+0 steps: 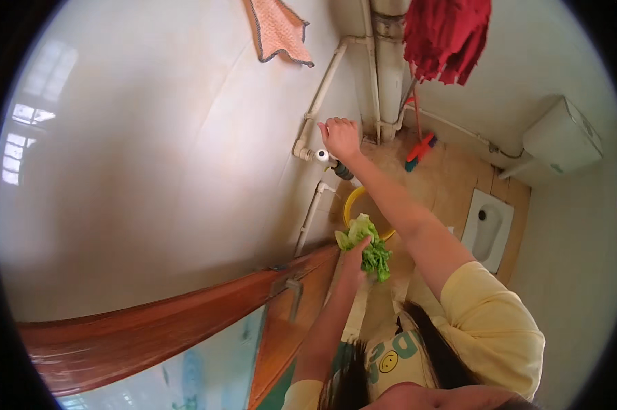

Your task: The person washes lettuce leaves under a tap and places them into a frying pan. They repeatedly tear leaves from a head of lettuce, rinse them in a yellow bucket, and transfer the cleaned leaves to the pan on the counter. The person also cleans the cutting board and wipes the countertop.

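My left hand [355, 256] is closed around a bunch of lettuce [361, 231], with pale leaves above the hand and darker, curlier green ones below. The bunch is over the near side of a yellow-rimmed basin [347, 206], whose inside is partly hidden by my right arm. Raised beside the wall pipes, my right hand [341, 139] has its fingers curled in; their inner side is hidden, so what they hold, if anything, does not show. Just below that hand is a tap [322, 156] with a white, round end, and the two look apart.
A brown-framed door [185, 321] stands at the lower left. Pipes [325, 89] run up the wall; a pink cloth [277, 33] and a red mop head [448, 37] hang above. A broom [421, 152], a squat toilet [488, 229] and a white cistern [561, 137] are farther right.
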{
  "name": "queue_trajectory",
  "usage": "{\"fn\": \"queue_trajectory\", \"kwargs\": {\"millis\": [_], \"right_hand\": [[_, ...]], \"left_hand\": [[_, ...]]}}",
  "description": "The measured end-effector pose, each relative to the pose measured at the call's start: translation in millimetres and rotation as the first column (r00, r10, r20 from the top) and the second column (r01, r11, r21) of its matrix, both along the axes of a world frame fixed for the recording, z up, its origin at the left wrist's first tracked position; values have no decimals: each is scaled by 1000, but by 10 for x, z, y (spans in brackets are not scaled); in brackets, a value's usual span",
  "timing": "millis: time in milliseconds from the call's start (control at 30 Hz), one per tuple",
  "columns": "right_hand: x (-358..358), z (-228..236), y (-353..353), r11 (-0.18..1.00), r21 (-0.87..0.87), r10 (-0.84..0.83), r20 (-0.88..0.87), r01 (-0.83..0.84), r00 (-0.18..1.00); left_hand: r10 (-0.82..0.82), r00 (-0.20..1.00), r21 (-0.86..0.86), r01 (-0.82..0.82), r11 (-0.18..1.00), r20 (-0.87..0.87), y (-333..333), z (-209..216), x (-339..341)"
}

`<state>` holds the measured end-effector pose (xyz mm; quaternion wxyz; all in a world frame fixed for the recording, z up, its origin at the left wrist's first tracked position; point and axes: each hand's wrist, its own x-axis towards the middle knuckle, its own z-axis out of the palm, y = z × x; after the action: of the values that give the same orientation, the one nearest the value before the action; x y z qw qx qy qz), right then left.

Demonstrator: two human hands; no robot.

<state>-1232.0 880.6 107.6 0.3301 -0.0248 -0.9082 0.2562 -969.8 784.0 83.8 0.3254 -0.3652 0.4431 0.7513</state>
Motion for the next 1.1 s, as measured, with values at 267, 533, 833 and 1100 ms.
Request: {"fn": "queue_trajectory", "kwargs": {"millis": [267,533,833,1100], "right_hand": [[-69,-1062,689,173,-984,870,174,46,460],[638,-1988,847,-171,-881,905,37,441,425],[666,-2025,895,-286,-776,849,67,563,524],[744,-1842,768,-295,-821,857,-1,488,516]], "left_hand": [[200,978,-46,-203,978,-56,453,-782,-1126],[203,970,-65,-213,975,-135,681,-1351,-1458],[254,958,-234,-280,931,-135,758,-1578,-1616],[397,882,-4,-411,912,-253,600,-1415,-1487]]}}
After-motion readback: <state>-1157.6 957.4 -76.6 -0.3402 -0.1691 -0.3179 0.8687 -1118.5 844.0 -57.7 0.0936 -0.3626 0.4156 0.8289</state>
